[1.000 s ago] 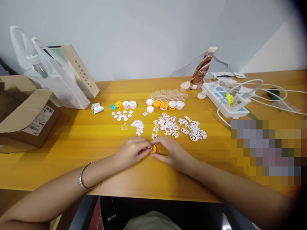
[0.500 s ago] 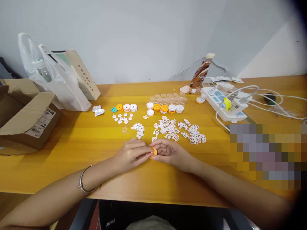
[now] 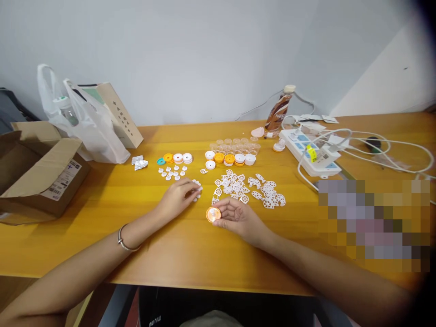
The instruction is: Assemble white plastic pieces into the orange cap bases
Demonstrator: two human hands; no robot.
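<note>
My right hand [image 3: 235, 217] rests palm up on the wooden table [image 3: 102, 213] and holds a small orange round cap [image 3: 211, 214] at its fingertips. My left hand [image 3: 179, 196] lies over a cluster of small white discs [image 3: 197, 184], its fingers pinched down on them. Just beyond my right hand is a pile of white wheel-shaped plastic pieces [image 3: 245, 187]. Farther back are rows of orange and white caps [image 3: 230, 159], clear cups [image 3: 235, 145] and small white pegs [image 3: 172, 171].
An open cardboard box [image 3: 37, 172] sits at the left edge, with a white plastic bag [image 3: 88, 127] and a book [image 3: 119, 113] behind it. A drink bottle [image 3: 277, 113], a power strip [image 3: 308, 147] and white cables [image 3: 374, 145] occupy the back right.
My left hand left the orange cap and moved up and left onto the white discs. My right hand turned palm up, keeping the cap.
</note>
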